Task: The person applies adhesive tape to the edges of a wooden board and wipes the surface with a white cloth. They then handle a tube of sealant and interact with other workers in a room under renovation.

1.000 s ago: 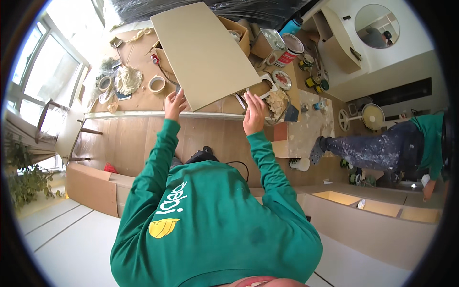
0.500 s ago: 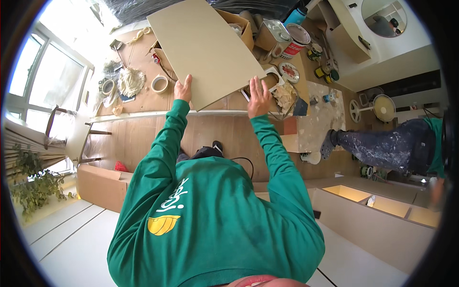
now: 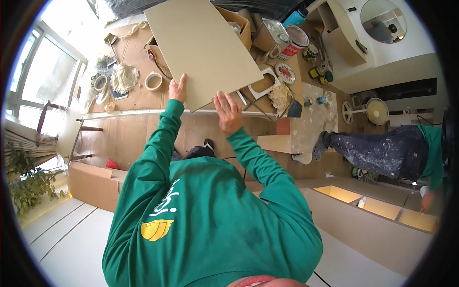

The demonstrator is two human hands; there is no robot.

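Observation:
A large flat beige panel (image 3: 203, 48) lies at a slant over the things on the worktable. My left hand (image 3: 177, 89) is closed on its left edge near the bottom corner, the thumb side resting on top. At the near edge is my right hand (image 3: 228, 113), its fingers stretched out and the tips at or just over that edge; whether they press on it I cannot tell. Left of the panel sit a roll of masking tape (image 3: 153, 81) and a crumpled cream cloth (image 3: 125, 78). The panel hides part of a cardboard box (image 3: 242, 26).
On the table's right stand a metal can (image 3: 270, 37), a red-and-white paint tin (image 3: 292, 42) and crumpled paper (image 3: 280, 99). A person in paint-spattered trousers (image 3: 373, 150) is at the right, near a fan (image 3: 377, 111). A chair (image 3: 64, 129) stands left, a cardboard box (image 3: 93, 185) below it.
My right hand has slid left along the near edge, away from the panel's right corner. The left hand keeps its hold. The whole view has shifted slightly; the other person's hand shows more.

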